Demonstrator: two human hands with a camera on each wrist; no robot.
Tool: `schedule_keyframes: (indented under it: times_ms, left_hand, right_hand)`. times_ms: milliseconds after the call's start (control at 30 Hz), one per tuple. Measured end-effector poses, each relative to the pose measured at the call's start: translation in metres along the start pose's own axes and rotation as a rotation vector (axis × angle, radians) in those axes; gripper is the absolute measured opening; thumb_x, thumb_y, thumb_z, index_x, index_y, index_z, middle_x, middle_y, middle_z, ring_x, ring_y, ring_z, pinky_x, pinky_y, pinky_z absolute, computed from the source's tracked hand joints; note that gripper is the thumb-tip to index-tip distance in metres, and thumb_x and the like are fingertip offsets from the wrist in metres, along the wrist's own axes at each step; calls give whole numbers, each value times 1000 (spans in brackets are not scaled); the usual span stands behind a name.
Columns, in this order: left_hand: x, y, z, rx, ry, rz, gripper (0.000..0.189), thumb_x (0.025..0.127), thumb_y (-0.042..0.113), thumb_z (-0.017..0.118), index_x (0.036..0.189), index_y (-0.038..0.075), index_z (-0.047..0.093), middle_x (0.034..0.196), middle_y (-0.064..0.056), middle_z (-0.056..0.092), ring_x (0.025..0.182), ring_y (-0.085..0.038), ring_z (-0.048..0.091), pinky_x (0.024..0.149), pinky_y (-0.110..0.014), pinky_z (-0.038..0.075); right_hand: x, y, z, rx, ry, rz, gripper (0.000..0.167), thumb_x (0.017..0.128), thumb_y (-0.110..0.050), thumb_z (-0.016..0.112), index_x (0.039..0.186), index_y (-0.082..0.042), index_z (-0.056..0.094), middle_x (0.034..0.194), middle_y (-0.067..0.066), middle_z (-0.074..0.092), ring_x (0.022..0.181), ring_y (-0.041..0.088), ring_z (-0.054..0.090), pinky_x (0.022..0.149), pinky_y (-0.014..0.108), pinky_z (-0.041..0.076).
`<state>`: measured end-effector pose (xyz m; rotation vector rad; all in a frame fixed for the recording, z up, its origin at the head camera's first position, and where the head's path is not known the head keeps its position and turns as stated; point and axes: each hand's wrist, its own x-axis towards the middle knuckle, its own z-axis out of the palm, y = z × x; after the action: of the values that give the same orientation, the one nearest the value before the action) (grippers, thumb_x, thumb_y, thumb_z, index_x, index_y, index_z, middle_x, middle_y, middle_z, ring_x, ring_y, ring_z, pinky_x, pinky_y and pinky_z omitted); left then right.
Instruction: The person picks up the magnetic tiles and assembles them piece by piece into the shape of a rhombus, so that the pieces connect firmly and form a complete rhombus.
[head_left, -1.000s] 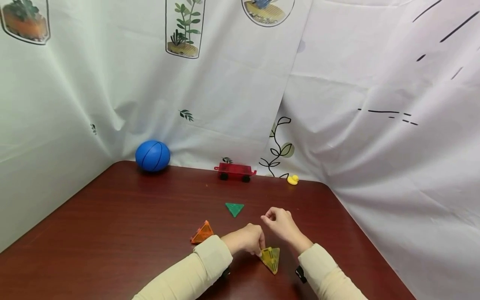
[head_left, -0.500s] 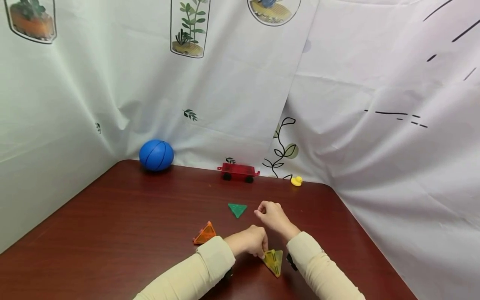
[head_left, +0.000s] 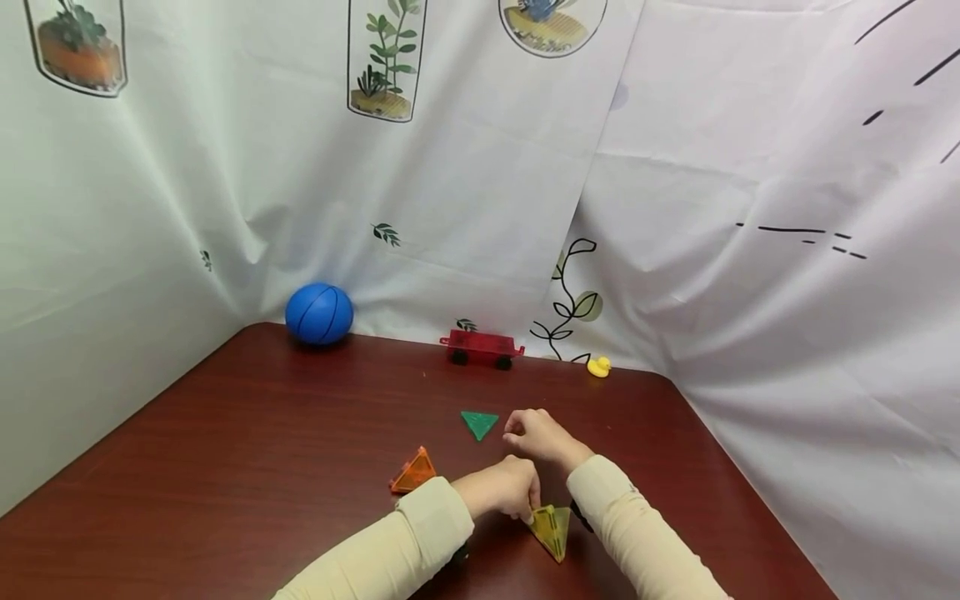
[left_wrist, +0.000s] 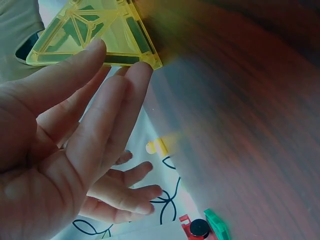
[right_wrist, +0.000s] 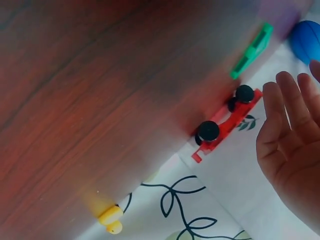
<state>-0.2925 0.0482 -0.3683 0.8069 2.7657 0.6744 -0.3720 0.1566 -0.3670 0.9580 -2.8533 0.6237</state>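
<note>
Yellow see-through triangular magnetic tiles (head_left: 552, 533), joined at an edge, stand near the front of the table. My left hand (head_left: 504, 490) pinches one of them by its corner; in the left wrist view the thumb and fingertips lie along one edge of the yellow tile (left_wrist: 117, 32). My right hand (head_left: 546, 437) hovers just right of a green triangular tile (head_left: 480, 423), not touching it. Its fingers bend loosely and hold nothing, as the right hand (right_wrist: 295, 130) shows in the right wrist view. An orange triangular tile (head_left: 415, 472) leans up beyond my left sleeve, partly hidden by it.
At the table's back edge are a blue ball (head_left: 319, 314), a red wheeled toy wagon (head_left: 483, 343) and a yellow rubber duck (head_left: 599, 367). A white printed cloth (head_left: 465, 183) hangs behind the dark red table (head_left: 285, 417).
My right hand has moved left, toward the green tile. The left hand keeps its pinch on the yellow tile. The head view has shifted slightly.
</note>
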Motion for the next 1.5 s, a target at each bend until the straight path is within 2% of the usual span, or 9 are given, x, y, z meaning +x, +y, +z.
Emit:
schedule_keyframes:
  times_ms: [300,433,600,733,867,1100,1300,1500]
  left_hand:
    - [-2,4,2,-4,-11,-4,10,66,7,75,64,13,68,49,6,55,43,-4,51,44,-18,41]
    - [-4,5,2,7,-1,-12,10,66,8,75,64,14,68,48,5,55,43,-5,52,45,-18,41]
    - [-5,5,2,35,10,7,10,66,10,75,63,15,67,46,6,54,43,-5,51,47,-18,41]
    - [-5,4,3,58,18,25,11,65,11,76,62,16,67,44,6,52,41,-4,48,47,-17,41]
    - [-4,4,4,71,18,37,10,65,12,76,62,17,67,43,7,52,40,-3,48,50,-16,41]
    - [-2,3,4,79,24,44,9,65,13,76,63,16,68,43,7,52,41,-3,48,52,-15,41]
    - [-2,5,3,77,30,26,11,64,12,77,61,17,67,43,7,53,42,-3,48,52,-15,41]
    - [-4,4,5,37,39,-7,12,64,11,77,60,15,66,43,6,52,40,-4,48,47,-17,41]
  right_hand:
    - [4,3,7,-86,-75,-19,12,81,-10,61,90,-4,64,81,1,61,76,15,58,65,29,46]
    - [7,0,8,-138,-128,-70,16,82,-8,58,96,-4,64,91,5,62,88,20,57,72,34,46]
    - [10,-1,10,-225,-207,-125,25,85,-5,53,108,-7,61,106,5,59,100,20,53,80,35,43]
    - [12,-4,14,-232,-291,-62,36,85,-4,51,121,-10,53,120,5,51,111,22,45,86,38,38]
    - [13,-5,17,-262,-336,0,45,84,-5,53,127,-16,47,128,3,44,116,23,39,88,40,36]
    - [11,-7,16,-319,-306,-23,42,80,-1,55,120,-12,54,122,5,48,112,26,43,84,41,39]
    - [0,-3,10,-328,-194,-68,22,78,-3,59,99,-8,65,97,4,57,92,23,54,73,34,45]
    - [-11,8,6,-284,-147,-60,10,77,-8,63,86,-6,68,80,1,57,77,18,56,64,30,46]
